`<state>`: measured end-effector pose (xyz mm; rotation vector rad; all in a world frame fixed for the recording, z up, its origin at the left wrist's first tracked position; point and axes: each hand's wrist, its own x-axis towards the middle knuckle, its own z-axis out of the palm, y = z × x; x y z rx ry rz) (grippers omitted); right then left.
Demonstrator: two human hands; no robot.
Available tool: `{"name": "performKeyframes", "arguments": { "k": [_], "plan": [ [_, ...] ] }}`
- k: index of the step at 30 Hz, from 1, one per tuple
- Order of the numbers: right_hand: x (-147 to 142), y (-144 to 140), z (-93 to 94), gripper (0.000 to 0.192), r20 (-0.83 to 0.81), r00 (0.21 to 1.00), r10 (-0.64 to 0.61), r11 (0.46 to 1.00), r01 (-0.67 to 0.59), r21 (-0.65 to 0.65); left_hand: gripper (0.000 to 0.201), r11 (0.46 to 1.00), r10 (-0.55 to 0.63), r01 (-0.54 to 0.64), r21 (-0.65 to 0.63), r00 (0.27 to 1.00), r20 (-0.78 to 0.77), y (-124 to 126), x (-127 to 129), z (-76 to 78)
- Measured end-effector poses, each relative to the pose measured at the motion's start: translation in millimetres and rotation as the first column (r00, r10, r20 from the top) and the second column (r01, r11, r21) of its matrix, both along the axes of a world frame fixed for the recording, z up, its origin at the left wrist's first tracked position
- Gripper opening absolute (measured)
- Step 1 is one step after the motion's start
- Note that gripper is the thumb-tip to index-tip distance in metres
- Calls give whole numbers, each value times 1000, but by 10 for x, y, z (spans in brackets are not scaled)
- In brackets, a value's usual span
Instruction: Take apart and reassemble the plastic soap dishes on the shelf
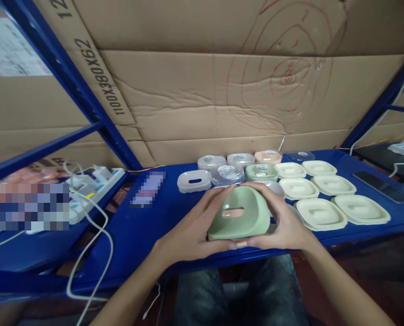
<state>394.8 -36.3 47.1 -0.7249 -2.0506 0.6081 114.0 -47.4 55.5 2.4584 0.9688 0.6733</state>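
Observation:
Between my two hands, above the front edge of the table, is a light green plastic box cover (252, 213) with an oval slot, tilted so that its slotted face shows. My left hand (198, 226) is wrapped round its left side, with the thumb along the lower edge. Its right side is gripped by my right hand (285, 222), thumb also at the lower edge. Finger skin shows through the slot. Just behind my hands sit a green slotted box (261, 172), a clear-topped box (227, 174) and a white slotted cover (194, 180).
Several cream lids (320, 213) lie in rows on the blue table (120, 244). A dark phone (381, 185) lies at the right, a blurred-out device (149, 189) at the left. A white power strip (96, 194) trails cables. Cardboard (188, 90) stands behind the blue frame.

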Motion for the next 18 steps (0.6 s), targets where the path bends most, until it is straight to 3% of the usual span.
{"name": "performKeyframes", "arguments": {
  "k": [2,5,7,10,14,18],
  "plan": [
    [44,-9,3,101,28,1000,-11,1000,11,6,112,997,68,-67,49,997,-22,-58,-170,-29],
    [246,-7,17,78,-13,997,-73,997,72,-10,96,960,239,-230,157,970,-41,-66,-537,-100],
    [417,0,25,60,-43,987,-152,988,152,2,77,935,332,-315,161,939,-90,-35,-793,-174],
    [635,2,27,45,-47,968,-248,967,250,41,61,924,379,-360,131,907,-182,30,-1074,-305],
    [769,-24,24,36,-30,943,-332,940,334,69,54,935,355,-333,125,896,-268,108,-1168,-419],
    [765,-53,33,35,-26,928,-372,925,373,79,55,944,325,-282,170,881,-345,168,-1064,-394]
  ]
}}
